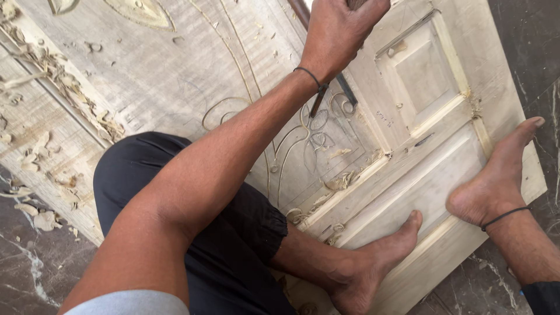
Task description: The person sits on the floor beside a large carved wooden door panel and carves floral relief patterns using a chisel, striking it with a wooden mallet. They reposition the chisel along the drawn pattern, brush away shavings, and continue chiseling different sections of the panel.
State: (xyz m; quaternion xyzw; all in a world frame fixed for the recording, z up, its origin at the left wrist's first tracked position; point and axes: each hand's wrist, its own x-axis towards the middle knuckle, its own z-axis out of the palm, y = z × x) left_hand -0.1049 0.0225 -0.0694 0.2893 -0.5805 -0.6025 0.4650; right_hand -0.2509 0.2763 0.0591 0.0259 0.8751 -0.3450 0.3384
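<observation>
My left hand [338,32] is at the top edge of the view, fist closed around the handle of a carving tool. A dark metal blade [347,91] shows just below the wrist, pointing at scroll lines [309,131] cut into a pale wooden door panel [175,70]. A thin black thread circles that wrist. My left forearm stretches from the lower left across my bent knee in black trousers [233,245]. Both of my bare feet rest on the panel: one [373,262] on the lower rail, the other [496,181] at its right edge. My right hand is out of view.
Wood shavings [64,87] lie in a line along the panel's left moulding, and more chips [35,219] are scattered on the dark marbled floor [23,274]. A raised rectangular panel [423,76] sits at the upper right. Floor also shows beyond the door's right edge.
</observation>
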